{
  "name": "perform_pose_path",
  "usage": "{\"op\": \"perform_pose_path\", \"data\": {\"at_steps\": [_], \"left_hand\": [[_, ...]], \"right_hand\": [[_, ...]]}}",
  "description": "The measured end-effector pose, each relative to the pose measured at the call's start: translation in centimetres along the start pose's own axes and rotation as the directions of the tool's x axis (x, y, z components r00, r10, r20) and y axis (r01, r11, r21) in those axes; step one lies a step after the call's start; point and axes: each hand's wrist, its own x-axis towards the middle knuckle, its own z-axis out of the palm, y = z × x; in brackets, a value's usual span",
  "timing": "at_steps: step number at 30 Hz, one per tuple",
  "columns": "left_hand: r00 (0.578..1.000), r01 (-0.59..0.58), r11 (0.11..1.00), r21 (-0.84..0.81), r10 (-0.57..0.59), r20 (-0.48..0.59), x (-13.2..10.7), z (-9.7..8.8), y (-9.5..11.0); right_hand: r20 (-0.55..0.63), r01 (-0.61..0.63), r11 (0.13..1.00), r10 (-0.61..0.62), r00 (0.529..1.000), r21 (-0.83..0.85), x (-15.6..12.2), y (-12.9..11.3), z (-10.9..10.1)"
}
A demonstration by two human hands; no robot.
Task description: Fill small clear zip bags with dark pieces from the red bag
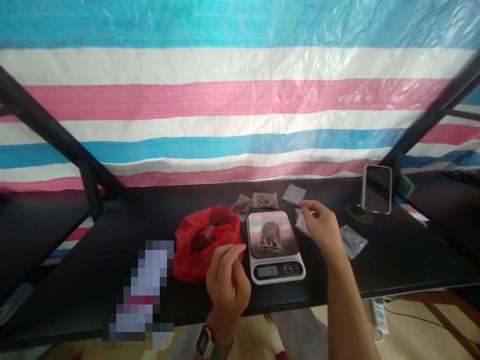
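My left hand (227, 282), with a metal wristwatch (212, 342) on its wrist, hangs over the table's front part beside the red plastic bag (187, 250). Its fingertips are pinched together, with nothing visible between them. The open bag holds dark reddish dried pieces (200, 240) and a small dark scoop (205, 235). My right hand (320, 227) pinches a small clear plastic bag (302, 223) to the right of a white digital kitchen scale (275, 270). A small bag of dried pieces (270, 237) lies on the scale.
Filled small bags (242, 206) (265, 200) and empty ones (293, 194) (353, 241) lie on the black table (337, 280). A phone on a round stand (377, 190) stands back right. A pixelated object (140, 295) lies front left. A striped tarp hangs behind.
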Motion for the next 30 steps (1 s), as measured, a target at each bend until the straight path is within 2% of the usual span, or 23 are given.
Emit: {"op": "perform_pose_path", "data": {"at_steps": [7, 11, 16, 22, 24, 26, 30], "left_hand": [[0.999, -0.033, 0.999, 0.0, 0.033, -0.004, 0.3, 0.3, 0.3], [1.0, -0.03, 1.0, -0.01, 0.03, 0.01, 0.2, 0.2, 0.3], [0.999, -0.037, 0.999, -0.008, 0.037, 0.017, 0.4, 0.1, 0.4], [1.0, -0.008, 1.0, -0.01, 0.008, 0.024, 0.4, 0.0, 0.4], [1.0, 0.007, 1.0, -0.012, -0.007, 0.027, 0.3, -0.1, 0.4], [0.999, 0.025, 0.999, -0.03, -0.025, 0.025, 0.2, 0.0, 0.3], [0.989, 0.149, 0.987, -0.064, -0.149, 0.005, 0.1, 0.4, 0.0]], "right_hand": [[0.092, 0.009, 1.0, -0.007, 0.996, -0.026, 0.0, -0.1, 0.0], [0.178, 0.079, 0.993, -0.063, 0.982, -0.084, -0.2, -0.1, 0.3], [0.249, 0.194, 0.979, -0.173, 0.953, -0.062, -0.3, 0.2, 1.2], [0.306, 0.209, 0.977, -0.188, 0.933, -0.037, -0.3, 0.1, 1.7], [0.312, 0.177, 0.984, -0.174, 0.934, 0.018, -0.4, -0.3, 1.8], [0.318, 0.128, 0.98, -0.171, 0.933, 0.15, -0.8, -1.0, 1.8], [0.349, 0.064, 0.857, -0.276, 0.895, 0.512, -2.0, -3.4, 1.6]]}}
